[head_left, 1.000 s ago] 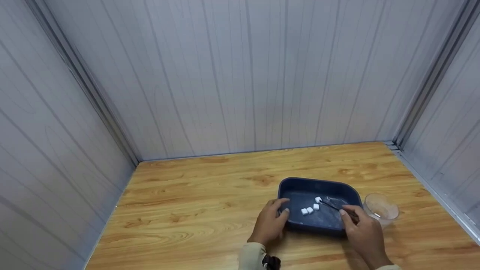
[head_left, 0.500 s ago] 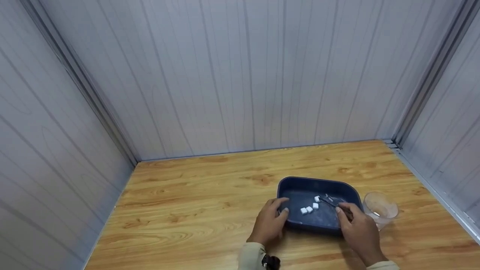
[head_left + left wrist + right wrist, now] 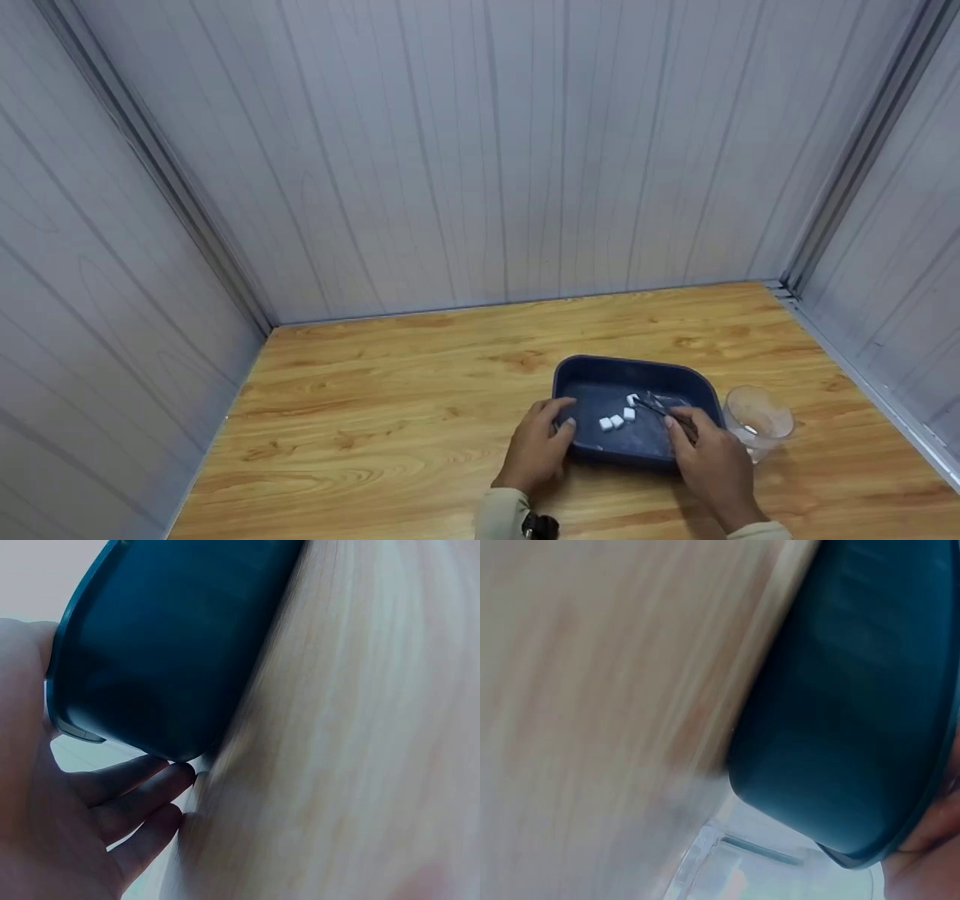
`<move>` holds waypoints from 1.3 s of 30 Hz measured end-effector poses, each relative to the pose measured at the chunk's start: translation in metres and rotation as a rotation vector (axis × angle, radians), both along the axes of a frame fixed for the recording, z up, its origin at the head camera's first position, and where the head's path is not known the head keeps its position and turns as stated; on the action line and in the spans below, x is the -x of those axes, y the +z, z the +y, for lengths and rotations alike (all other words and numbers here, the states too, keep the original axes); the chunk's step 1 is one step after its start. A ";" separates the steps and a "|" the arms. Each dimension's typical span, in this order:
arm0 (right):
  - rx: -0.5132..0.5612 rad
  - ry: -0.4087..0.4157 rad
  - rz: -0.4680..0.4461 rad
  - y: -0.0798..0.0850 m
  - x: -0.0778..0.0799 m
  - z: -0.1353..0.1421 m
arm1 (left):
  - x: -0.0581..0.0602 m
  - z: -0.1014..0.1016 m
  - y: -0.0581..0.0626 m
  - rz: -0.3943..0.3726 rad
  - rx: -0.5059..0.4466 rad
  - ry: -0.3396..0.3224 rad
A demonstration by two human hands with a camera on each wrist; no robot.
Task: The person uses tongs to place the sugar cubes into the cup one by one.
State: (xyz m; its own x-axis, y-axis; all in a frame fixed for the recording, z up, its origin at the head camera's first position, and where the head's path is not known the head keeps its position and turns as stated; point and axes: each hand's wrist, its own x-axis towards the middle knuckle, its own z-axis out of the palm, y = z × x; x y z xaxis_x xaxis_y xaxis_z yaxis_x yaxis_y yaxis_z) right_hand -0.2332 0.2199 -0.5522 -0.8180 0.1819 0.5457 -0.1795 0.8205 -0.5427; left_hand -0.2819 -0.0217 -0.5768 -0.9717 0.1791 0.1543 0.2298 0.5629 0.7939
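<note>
Several small white cubes (image 3: pixel 616 421) lie in a dark blue rectangular tray (image 3: pixel 634 454). My left hand (image 3: pixel 534 445) grips the tray's left end, its thumb and index finger over the rim. In the left wrist view, the other fingers rest against the tray's outside near its lower corner. Over the tray's right part, my right hand (image 3: pixel 716 461) pinches slim dark tweezers (image 3: pixel 654 406) between thumb and fingers. Their tip is right at the farthest white cube (image 3: pixel 632 400). Only a bit of the right hand's fingers shows in the right wrist view.
A clear cup (image 3: pixel 759 412) stands close to the tray's right end, behind the right hand. The wood-grain tabletop (image 3: pixel 375 420) is bounded by pale panel walls (image 3: pixel 465 165) at the back and both sides.
My right hand has shifted slightly left with the tweezers, whose tip stays at the farthest cube. The left hand keeps its grip on the tray.
</note>
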 end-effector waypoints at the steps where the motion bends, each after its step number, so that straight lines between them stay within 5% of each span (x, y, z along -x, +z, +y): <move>1: -0.004 0.003 -0.002 0.000 0.000 0.000 | 0.000 0.000 0.000 -0.004 0.000 0.002; 25: -0.149 -0.018 -0.187 0.007 0.004 0.000 | 0.004 0.002 -0.001 -0.001 -0.014 -0.027; 39: -0.188 0.001 -0.141 0.002 0.009 -0.010 | 0.007 -0.007 -0.004 0.005 -0.044 -0.019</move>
